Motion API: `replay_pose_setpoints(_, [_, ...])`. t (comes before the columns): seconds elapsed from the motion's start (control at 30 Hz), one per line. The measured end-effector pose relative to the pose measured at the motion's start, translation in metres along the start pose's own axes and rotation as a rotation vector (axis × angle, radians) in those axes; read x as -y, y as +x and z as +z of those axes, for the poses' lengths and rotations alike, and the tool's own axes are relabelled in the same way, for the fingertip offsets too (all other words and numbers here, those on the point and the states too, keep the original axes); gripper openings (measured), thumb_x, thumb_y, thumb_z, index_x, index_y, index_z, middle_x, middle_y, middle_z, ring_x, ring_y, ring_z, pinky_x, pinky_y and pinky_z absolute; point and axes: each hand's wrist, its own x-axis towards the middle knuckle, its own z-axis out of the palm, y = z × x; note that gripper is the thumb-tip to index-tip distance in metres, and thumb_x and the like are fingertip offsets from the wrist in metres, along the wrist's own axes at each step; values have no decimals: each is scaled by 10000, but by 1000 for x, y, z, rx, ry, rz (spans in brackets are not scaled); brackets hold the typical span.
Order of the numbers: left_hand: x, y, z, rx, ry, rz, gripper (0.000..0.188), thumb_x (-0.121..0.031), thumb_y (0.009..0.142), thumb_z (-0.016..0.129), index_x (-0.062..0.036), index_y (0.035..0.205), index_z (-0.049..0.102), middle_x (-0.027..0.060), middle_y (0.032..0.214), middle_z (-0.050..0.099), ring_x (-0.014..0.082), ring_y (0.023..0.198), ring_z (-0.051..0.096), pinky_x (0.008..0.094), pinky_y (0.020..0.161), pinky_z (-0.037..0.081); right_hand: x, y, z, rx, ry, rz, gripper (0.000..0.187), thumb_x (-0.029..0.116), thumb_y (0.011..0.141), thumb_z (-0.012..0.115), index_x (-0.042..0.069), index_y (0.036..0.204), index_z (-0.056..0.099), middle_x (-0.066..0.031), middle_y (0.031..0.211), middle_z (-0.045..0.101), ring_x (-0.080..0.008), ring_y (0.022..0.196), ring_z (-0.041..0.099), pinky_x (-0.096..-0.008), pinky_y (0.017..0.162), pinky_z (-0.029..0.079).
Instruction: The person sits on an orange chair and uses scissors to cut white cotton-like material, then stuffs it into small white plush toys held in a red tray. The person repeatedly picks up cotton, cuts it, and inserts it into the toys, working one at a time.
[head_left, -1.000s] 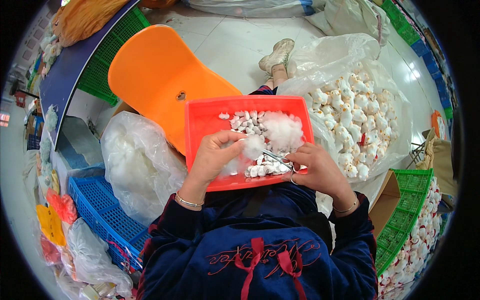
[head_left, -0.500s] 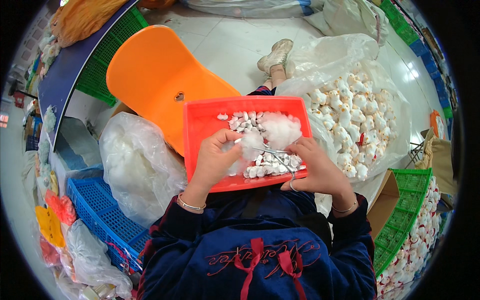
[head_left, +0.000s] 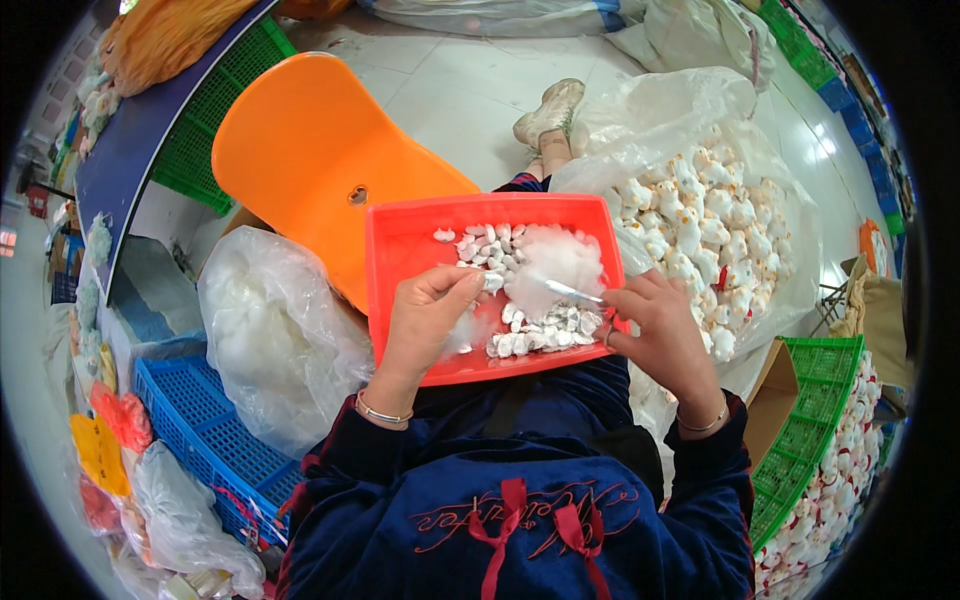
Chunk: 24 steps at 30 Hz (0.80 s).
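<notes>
Small white toy piece (head_left: 493, 283) pinched between thumb and fingertips of the left hand (head_left: 428, 318), held just above the red plastic tray (head_left: 400, 260) resting on the lap. To the right of that pinch, a thin metal tool (head_left: 568, 290), perhaps tweezers, gripped in the closed fingers of the right hand (head_left: 655, 325), tip aimed back toward the pinched piece and lying over a clump of white stuffing fluff (head_left: 560, 255). Just below both grips, a heap of more small white pieces (head_left: 540, 335); another scatter just above the left fingertips. Beyond the right hand, an open clear bag of small white stuffed ducks (head_left: 700, 215). Beyond the left hand, an orange plastic chair (head_left: 310, 170); further left, a clear bag of white filling (head_left: 270, 340) beside a blue crate (head_left: 200, 420). Green crate (head_left: 810, 430) well off to the right of the tool hand.
</notes>
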Motion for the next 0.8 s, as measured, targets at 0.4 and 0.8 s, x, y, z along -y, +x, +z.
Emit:
replay_pose_setpoints(0.4, [-5,-6,7,66,83,-17,141,-124,975,724,11,959,763,15,853,728,68,782,639,231,732,506,4,4,6,85,33,-86,348,235,754,822,144,1080,745,-38,960,659,-246,1008,611,-399,856,413])
replay_pose_setpoints(0.8, [-12,-1,-1,165,101,-89,199,-143,961,743,37,1042,773,30,873,739,80,808,656,246,736,526,-3,5,6,166,146,-107,386,188,747,774,97,1122,753,-66,964,676,-277,1010,623,-415,861,443])
